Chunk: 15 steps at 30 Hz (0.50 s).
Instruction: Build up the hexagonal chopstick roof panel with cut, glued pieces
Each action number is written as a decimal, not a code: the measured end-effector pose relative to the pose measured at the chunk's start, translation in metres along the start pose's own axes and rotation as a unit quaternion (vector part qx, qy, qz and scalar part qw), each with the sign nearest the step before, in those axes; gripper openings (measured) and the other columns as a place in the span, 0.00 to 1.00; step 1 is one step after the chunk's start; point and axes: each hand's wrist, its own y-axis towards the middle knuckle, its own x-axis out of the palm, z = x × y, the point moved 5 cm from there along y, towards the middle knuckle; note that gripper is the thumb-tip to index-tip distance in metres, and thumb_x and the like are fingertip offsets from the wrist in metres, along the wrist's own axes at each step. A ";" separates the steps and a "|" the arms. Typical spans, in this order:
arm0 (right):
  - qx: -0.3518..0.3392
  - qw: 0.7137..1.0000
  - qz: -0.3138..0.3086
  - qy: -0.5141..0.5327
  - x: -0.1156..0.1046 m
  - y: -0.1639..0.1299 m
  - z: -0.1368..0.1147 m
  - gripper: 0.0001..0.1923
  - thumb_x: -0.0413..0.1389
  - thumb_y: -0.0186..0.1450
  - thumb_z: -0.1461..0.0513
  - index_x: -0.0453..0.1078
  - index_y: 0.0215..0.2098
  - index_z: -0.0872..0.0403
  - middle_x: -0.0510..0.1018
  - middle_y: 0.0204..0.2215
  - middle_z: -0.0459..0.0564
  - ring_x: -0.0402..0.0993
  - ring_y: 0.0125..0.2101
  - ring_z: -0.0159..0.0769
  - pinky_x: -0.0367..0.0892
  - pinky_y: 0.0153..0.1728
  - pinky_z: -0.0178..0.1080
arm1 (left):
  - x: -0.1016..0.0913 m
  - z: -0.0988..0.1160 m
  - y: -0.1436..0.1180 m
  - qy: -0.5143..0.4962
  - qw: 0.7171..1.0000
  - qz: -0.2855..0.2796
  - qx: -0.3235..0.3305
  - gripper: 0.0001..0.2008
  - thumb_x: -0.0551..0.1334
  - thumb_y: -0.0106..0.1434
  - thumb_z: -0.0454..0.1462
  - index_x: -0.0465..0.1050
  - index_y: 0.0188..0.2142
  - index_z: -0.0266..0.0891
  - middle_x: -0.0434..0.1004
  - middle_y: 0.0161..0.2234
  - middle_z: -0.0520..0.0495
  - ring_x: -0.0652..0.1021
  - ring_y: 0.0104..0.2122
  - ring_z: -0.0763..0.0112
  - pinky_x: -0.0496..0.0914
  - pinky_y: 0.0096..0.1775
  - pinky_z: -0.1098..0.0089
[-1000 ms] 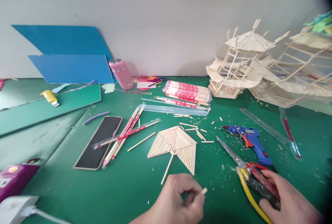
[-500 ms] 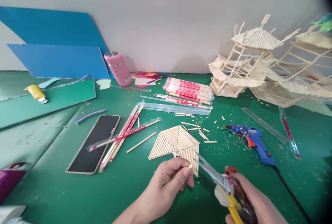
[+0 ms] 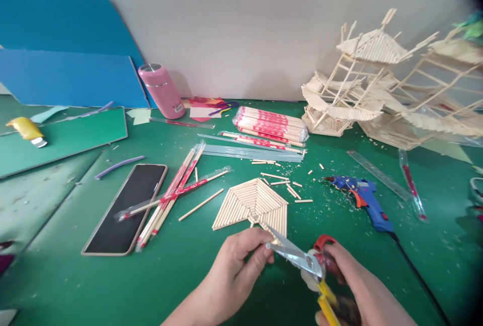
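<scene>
One stick panel (image 3: 260, 200) partly behind scissors (image 3: 302, 259)

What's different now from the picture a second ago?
The right hand has carried the scissors left, away from the glue gun, to the left hand; the blades, which looked shut, now stand open at the stick piece it holds. Nothing was visibly let go. Glue gun, phone and stick fan stayed put.

Shiny metal scissor blades (image 3: 297, 257), matt wooden stick panel (image 3: 253, 199), smooth plastic glue gun (image 3: 372, 202)
</scene>
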 end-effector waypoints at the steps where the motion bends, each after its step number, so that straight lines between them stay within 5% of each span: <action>1: -0.002 1.000 -0.022 -0.001 0.002 0.001 -0.001 0.25 0.62 0.44 0.62 0.70 0.42 0.52 0.80 0.29 0.49 0.77 0.24 0.40 0.72 0.20 0.33 | 0.000 0.000 0.000 0.003 1.000 -0.001 0.004 0.10 0.49 0.66 0.36 0.66 0.33 0.37 0.68 0.28 0.49 0.69 0.28 0.74 0.63 0.32 0.75; 15: -0.018 1.000 -0.009 0.011 0.001 0.004 -0.006 0.27 0.63 0.43 0.65 0.71 0.43 0.50 0.80 0.27 0.46 0.76 0.23 0.40 0.72 0.19 0.32 | 0.001 0.002 0.000 0.023 1.000 -0.006 0.020 0.10 0.49 0.65 0.34 0.66 0.31 0.37 0.69 0.27 0.49 0.69 0.28 0.74 0.63 0.31 0.75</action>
